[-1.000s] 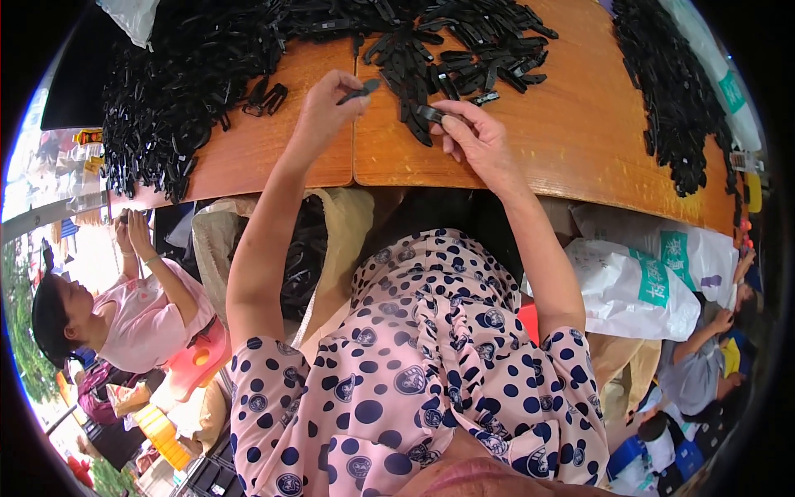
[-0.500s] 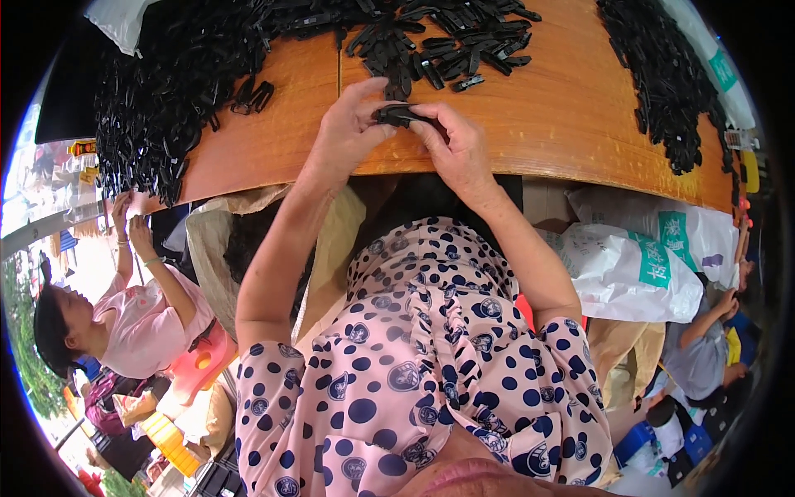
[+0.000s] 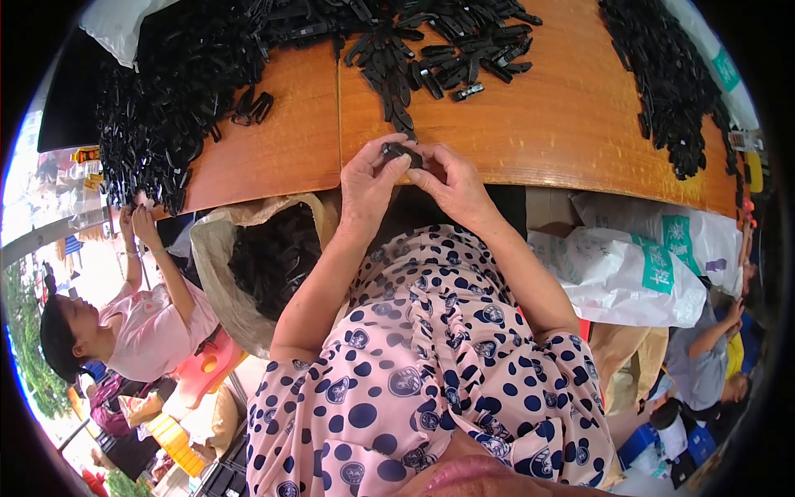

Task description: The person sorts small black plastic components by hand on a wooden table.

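Note:
Between my two hands, just over the table's near edge, is a small, dark, elongated clip-like piece (image 3: 401, 154). My left hand (image 3: 370, 180) grips its left end with thumb and fingers. The right hand (image 3: 454, 184) pinches the other end, its thumb against the piece. How the parts of the piece fit together is too small to tell. A short trail of similar black pieces (image 3: 397, 106) runs from the far heap down to my fingertips. One piece with a shiny metal part (image 3: 469, 92) lies apart at the heap's right edge.
Heaps of black pieces cover the wooden table (image 3: 546, 124) at the left (image 3: 157, 116) and right (image 3: 662, 91). Below the edge, an open sack (image 3: 217, 277) holds more black pieces. White plastic bags (image 3: 613, 286) are at right. Another person (image 3: 157, 323) works at the left; others sit far right.
Both hands have drawn back toward me with the piece, from over the table to its near edge. The trail of black pieces now reaches closer to the edge, and the sack's opening shows more.

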`<state>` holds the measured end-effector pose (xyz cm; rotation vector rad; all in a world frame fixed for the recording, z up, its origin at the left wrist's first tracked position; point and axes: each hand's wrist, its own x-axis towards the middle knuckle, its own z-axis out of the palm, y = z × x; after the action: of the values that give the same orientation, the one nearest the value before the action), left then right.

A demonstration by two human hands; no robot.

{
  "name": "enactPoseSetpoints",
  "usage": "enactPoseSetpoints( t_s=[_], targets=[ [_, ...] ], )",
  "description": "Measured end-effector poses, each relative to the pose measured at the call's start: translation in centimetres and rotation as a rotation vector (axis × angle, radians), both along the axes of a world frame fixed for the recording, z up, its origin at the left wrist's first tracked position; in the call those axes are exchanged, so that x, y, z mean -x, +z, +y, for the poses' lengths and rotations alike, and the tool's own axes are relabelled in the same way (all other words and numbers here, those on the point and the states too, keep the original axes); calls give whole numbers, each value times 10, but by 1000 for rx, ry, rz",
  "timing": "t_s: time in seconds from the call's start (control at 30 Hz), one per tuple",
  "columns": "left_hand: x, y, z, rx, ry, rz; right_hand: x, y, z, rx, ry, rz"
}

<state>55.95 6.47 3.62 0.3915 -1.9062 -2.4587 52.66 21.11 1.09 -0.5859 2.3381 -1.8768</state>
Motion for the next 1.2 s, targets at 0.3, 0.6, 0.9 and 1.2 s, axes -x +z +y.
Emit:
enactPoseSetpoints(
  t_s=[0.3, 0.6, 0.9, 1.2],
  targets=[
    [41, 13, -20, 24, -37, -21, 25, 9, 1, -35, 45, -346],
    [153, -25, -95, 1366, 81, 149, 100, 11, 56, -745, -70, 552],
    [151, -34, -90, 1345, 13, 35, 116, -2, 71, -679, -52, 601],
    [52, 26, -77, 4, -202, -198, 62, 63, -22, -307, 293, 523]
  ],
)
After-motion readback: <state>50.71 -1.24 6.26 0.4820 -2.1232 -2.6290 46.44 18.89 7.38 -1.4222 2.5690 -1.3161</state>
